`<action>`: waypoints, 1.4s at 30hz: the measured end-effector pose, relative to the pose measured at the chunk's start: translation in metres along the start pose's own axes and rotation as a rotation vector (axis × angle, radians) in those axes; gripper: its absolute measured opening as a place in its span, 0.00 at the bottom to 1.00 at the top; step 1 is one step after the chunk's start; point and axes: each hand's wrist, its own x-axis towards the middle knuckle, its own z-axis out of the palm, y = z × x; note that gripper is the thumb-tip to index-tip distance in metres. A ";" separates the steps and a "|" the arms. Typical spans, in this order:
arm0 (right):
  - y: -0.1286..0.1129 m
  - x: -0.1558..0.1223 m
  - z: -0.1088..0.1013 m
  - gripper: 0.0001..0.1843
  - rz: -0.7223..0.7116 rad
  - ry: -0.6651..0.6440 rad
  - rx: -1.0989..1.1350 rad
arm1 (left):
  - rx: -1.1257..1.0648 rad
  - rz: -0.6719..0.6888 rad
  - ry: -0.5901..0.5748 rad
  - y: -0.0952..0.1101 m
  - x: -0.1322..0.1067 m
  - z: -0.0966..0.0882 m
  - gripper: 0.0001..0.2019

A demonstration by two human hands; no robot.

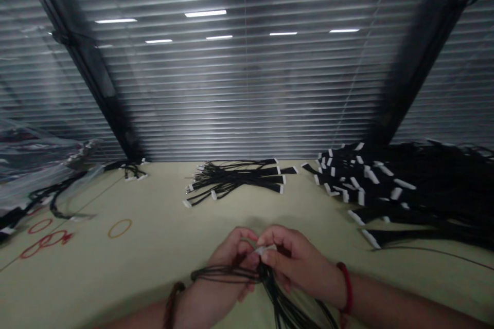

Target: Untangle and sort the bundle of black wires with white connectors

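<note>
**Wire bundle**: thin black leads hanging down from between the hands, with a loop running out to the left, above the left wrist.
**Handling**: likely light and limp, with little stiffness to hold a shape, so strands may slip apart or tangle. The surest hold looks to be close to the connector end, where the leads gather.
**White connector**: small and probably plastic, likely fragile at the point where the leads enter it. It sits between the fingertips, partly hidden.
**Left hand**: fingers curled, closed around the leads just below the connector; the exact grip is partly hidden.
**Right hand**: nearly closed, with thumb and fingertips pinching the connector.
**Wrists**: braided bracelet on the left, red bracelet on the right.
**Table**: pale green, with hands and bundle at its near edge; red rings and an orange ring are marked on it.
**Other wires**: a middle bunch lies ahead, and a large pile lies to the right, their ends tipped white.
**Far left**: a clear plastic bag.
**Behind**: window blinds.
</note>
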 end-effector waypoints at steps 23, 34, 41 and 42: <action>-0.003 -0.007 -0.003 0.05 -0.454 0.157 -0.555 | 0.037 -0.083 0.027 0.018 -0.005 0.002 0.11; 0.000 0.000 -0.007 0.22 -0.202 -0.005 -0.188 | -0.016 -0.225 -0.073 0.034 -0.006 0.003 0.13; 0.001 0.001 0.005 0.25 -0.103 0.025 -0.232 | 0.023 -0.205 -0.067 0.022 -0.007 0.004 0.15; -0.004 0.000 0.005 0.24 -0.111 0.037 -0.283 | 0.037 -0.193 -0.065 0.021 -0.007 0.004 0.15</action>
